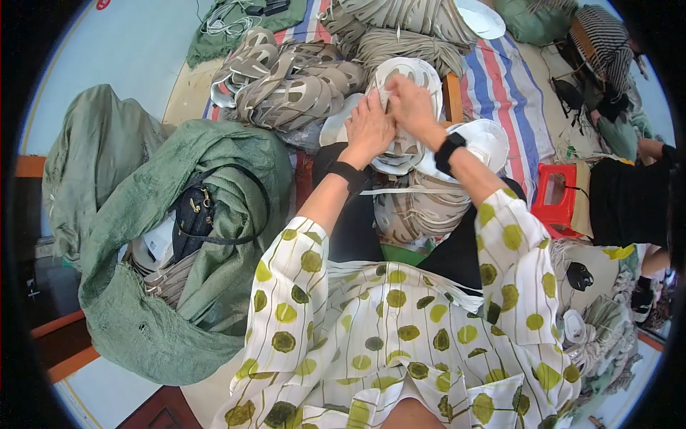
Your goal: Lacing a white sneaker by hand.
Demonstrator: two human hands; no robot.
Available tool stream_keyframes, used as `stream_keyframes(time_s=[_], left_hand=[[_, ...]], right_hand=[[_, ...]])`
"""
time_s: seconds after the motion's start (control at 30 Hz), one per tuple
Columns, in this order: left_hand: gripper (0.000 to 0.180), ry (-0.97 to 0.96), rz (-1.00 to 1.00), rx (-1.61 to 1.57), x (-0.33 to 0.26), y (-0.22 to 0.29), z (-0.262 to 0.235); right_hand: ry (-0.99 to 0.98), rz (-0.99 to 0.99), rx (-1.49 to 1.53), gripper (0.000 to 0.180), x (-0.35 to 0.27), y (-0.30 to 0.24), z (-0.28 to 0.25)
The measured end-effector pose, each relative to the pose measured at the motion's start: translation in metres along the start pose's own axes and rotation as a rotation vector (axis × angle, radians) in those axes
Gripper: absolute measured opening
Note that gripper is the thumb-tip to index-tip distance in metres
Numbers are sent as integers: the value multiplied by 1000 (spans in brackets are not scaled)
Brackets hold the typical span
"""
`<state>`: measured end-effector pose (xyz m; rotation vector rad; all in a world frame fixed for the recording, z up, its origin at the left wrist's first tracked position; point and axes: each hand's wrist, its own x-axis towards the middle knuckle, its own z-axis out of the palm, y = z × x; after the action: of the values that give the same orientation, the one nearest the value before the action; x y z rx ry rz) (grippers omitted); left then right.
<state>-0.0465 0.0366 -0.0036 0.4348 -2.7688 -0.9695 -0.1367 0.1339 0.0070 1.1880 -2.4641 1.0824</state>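
Note:
My left hand and my right hand meet over a white cut-out sole-shaped piece, both pinching it above a small stack of similar white and grey pieces. Each wrist wears a black band. More white pieces lie just right of my right forearm. A bundle of grey strips rests in my lap beneath the hands.
Piles of grey cut-out pieces lie ahead on a striped cloth. A green mesh sack holding a black bag sits at my left. A red stool and another person's arm are at right.

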Motion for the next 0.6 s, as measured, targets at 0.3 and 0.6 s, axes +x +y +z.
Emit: stream_keyframes(time_s=[0.3,0.6], left_hand=[[58,-15,22,-1,-2,-5,-4],[64,16,18,-23,-2,-9,-1]], right_hand=[[-263,228,-279,25,1,5,-32],[-297,298,-243,17,3,-6,-26]])
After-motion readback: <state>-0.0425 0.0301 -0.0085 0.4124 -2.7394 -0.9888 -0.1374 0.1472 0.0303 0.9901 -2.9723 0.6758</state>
